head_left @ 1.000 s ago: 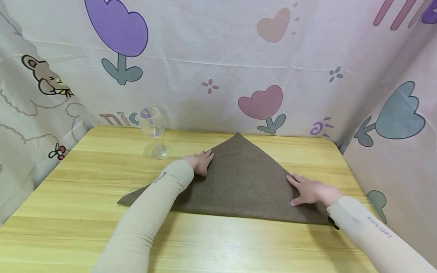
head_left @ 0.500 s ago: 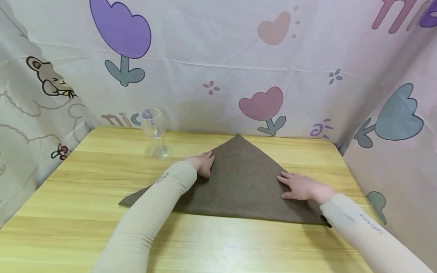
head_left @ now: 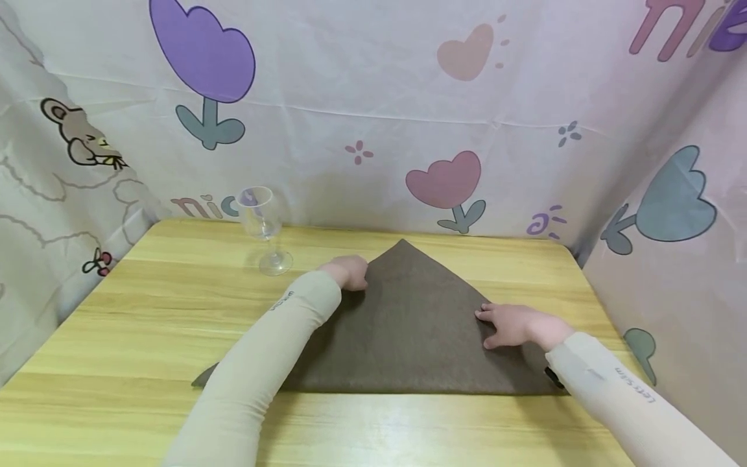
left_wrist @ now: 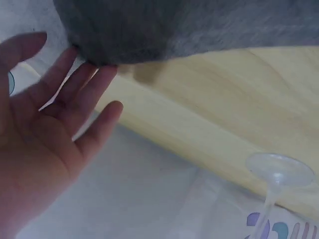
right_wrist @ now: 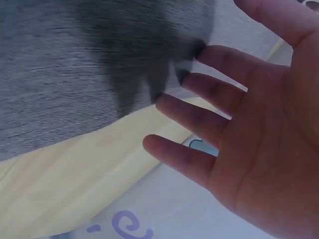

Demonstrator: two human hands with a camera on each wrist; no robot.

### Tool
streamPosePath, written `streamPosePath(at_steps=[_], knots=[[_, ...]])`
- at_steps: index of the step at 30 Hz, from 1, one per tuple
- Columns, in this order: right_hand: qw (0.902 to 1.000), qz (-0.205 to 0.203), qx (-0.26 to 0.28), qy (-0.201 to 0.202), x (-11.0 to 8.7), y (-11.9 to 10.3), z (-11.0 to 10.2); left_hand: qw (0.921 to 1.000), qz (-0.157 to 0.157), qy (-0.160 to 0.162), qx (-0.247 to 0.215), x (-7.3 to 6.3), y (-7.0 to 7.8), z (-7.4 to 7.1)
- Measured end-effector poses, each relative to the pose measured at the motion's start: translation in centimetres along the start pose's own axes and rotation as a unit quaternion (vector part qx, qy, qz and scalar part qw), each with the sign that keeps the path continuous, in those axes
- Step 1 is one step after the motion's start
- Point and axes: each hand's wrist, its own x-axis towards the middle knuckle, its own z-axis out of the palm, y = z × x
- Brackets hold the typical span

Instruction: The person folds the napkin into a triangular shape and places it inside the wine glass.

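A brown cloth [head_left: 403, 331], folded into a triangle, lies on the table with its peak pointing away from me. My left hand [head_left: 350, 272] reaches to its left slanting edge; in the left wrist view the fingertips [left_wrist: 107, 72] touch that edge, with the fingers mostly straight. On the opposite slanting edge rests my right hand [head_left: 513, 325]. Its fingers are spread and nearly straight in the right wrist view, several fingertips [right_wrist: 164, 102] touching the cloth. My left forearm hides part of the cloth's left side, and the right wrist covers its right corner.
An upright clear wine glass [head_left: 260, 220] stands at the back left of the wooden table [head_left: 134, 311], beyond my left hand. A printed curtain [head_left: 327, 84] hangs behind the table and along both sides.
The cloth has slid toward me: its peak and near edge are closer, the near edge straighter. My left fingers have bent down at the edge; the right hand has shifted inward.
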Motion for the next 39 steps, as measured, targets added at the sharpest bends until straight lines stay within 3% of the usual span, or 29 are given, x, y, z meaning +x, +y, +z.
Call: streamPosePath(at_steps=[7, 11, 15, 19, 24, 30, 32, 36, 39], knots=[[0.9998, -0.008, -0.015, 0.007, 0.3, -0.9, -0.6, 0.9949, -0.072, 0.045, -0.054, 1.2, 1.0, 0.1], [0.9998, 0.001, -0.021, 0.003, 0.4, -1.1, -0.6, 0.9833, -0.107, 0.069, -0.130, 2.0, 1.6, 0.5], [0.9999, 0.009, -0.008, -0.003, 0.3, -1.0, -0.5, 0.9724, -0.131, 0.092, -0.169, 2.9, 1.8, 1.0], [0.9999, 0.011, -0.009, -0.001, 0.1, -0.9, -0.6, 0.9690, -0.140, 0.102, -0.177, 3.6, 1.9, 1.4], [0.9998, 0.013, -0.015, -0.001, 0.3, -0.9, -0.6, 0.9671, -0.125, 0.098, -0.199, 4.0, 1.7, 1.5], [0.9998, 0.012, -0.018, 0.003, 0.4, -1.0, -0.4, 0.9678, -0.068, 0.094, -0.223, 4.1, 1.8, 1.0], [0.9997, 0.014, -0.017, 0.005, 0.4, -1.0, -0.3, 0.9606, -0.051, 0.115, -0.247, 4.2, 2.0, 0.9], [0.9998, 0.017, -0.012, 0.006, 0.4, -1.0, -0.4, 0.9375, -0.027, 0.174, -0.300, 4.5, 2.4, 0.7], [0.9997, 0.011, -0.019, 0.015, 0.6, -0.9, -0.5, 0.9309, -0.023, 0.203, -0.303, 4.5, 2.6, 0.7]])
